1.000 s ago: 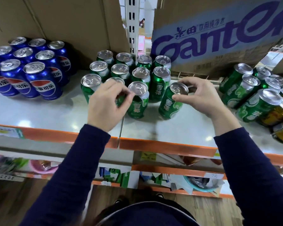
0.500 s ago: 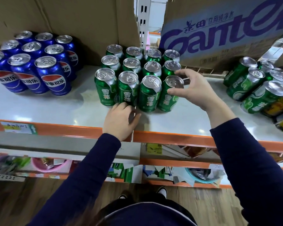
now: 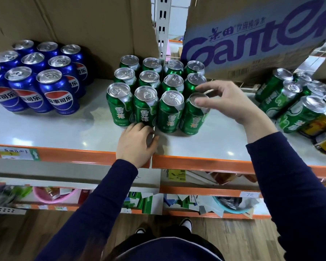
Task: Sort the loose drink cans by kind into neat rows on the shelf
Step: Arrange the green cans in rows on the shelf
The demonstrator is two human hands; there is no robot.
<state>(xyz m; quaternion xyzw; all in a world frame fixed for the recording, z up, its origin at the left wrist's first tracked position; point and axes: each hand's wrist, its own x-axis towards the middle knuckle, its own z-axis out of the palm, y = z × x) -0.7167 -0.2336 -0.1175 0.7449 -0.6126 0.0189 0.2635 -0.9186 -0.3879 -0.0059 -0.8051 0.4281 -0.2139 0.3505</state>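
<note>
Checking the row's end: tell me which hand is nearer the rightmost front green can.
Right. The right hand hangs over the rightmost front green can, thumb at its lid; the left hand rests on the shelf at the base of the second front can from the left.
</note>
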